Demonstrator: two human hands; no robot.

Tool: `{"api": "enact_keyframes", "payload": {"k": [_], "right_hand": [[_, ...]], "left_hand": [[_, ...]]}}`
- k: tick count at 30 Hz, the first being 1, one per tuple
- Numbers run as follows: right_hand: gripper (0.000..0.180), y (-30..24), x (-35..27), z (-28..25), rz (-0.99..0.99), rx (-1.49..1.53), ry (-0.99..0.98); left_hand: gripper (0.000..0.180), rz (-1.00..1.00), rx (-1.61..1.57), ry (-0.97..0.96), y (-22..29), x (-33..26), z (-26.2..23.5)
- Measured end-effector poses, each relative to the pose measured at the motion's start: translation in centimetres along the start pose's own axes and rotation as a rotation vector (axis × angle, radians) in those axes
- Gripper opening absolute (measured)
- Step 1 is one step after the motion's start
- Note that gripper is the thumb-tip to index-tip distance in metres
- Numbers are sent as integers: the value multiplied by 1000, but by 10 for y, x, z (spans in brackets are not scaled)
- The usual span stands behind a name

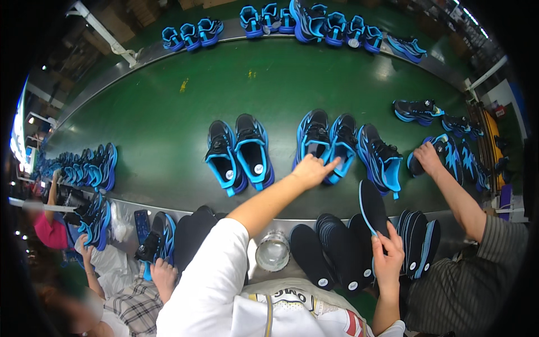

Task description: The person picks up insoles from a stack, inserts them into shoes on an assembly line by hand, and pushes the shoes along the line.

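Observation:
My left hand point(310, 171) reaches over the heel ends of a pair of black-and-blue sneakers, the left sneaker point(314, 128) and the right sneaker point(343, 133). Its index finger stretches into the opening of the right one, and nothing shows in its grasp. My right hand point(388, 253) pinches the lower end of a black insole point(371, 203) with a blue edge, held upright above the table's near edge. Just beyond that insole lies another sneaker point(379, 150). To the left of my left hand stands a pair of sneakers point(251, 147) with round white labels inside.
Stacks of black insoles point(337, 247) and a glass jar point(273, 251) line the near edge of the green table point(168, 123). A co-worker's hand point(429, 160) touches shoes at right; another's hand point(164, 276) is by a sneaker point(160, 238) at left. More sneakers point(335, 28) stand along the far ledge.

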State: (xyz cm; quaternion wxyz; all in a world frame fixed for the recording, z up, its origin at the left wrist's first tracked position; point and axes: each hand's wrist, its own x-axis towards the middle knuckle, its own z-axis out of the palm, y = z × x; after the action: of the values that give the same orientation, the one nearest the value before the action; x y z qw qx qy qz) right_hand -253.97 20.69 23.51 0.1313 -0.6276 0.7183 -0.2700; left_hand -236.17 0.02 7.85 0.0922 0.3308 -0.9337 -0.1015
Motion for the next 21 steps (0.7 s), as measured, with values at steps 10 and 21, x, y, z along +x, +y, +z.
{"api": "enact_keyframes", "payload": {"k": [10,21], "right_hand": [[8,1,84,8,-231,-92,51],[11,2,132,99,-412,-284,-244]], "left_hand": [[60,-270,-15,712,13,29,-26],[39,-770,-1029,210,-43,38,-10]]}}
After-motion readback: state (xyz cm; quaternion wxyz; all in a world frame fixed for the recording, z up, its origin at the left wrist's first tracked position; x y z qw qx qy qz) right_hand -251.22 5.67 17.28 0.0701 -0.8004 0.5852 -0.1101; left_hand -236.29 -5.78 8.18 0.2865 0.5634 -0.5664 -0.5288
